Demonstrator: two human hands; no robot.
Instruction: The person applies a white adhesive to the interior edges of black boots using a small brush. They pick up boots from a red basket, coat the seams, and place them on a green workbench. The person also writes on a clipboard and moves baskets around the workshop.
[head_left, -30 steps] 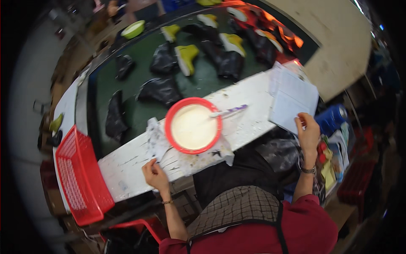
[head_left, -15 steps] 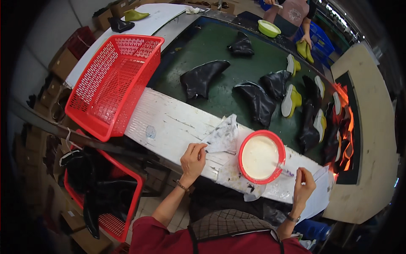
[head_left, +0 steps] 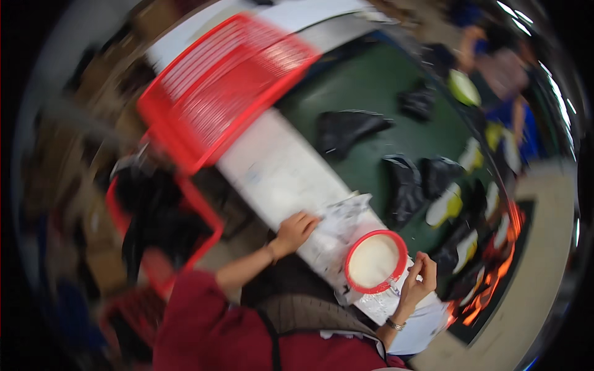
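Observation:
My left hand (head_left: 296, 234) is at the near edge of a white work board, its fingers drawn together beside a stained white cloth (head_left: 348, 211). Blur hides whether its fingertips hold anything. A red-rimmed bowl of creamy white liquid (head_left: 373, 262) stands on the board between my hands. The end of a pale brush-like tool (head_left: 394, 285) lies over the bowl's rim. Right of the bowl, my right hand (head_left: 419, 278) is raised with thumb and fingers pinched. What they pinch, if anything, is too blurred to see. Black boot uppers (head_left: 405, 188) lie beyond on a green belt (head_left: 365, 80).
A large red plastic basket (head_left: 216, 93) stands at the board's left end. Below it, another red basket (head_left: 207, 210) holds black boots. Yellow-and-white shoe pieces (head_left: 444, 206) lie towards a glowing orange heater opening (head_left: 495, 278). Across the belt, a blurred person (head_left: 504, 74) works near a green bowl (head_left: 464, 88).
My view has swung, so the scene appears turned clockwise and smeared. My right hand has come a little closer to the bowl. My left hand remains by the cloth.

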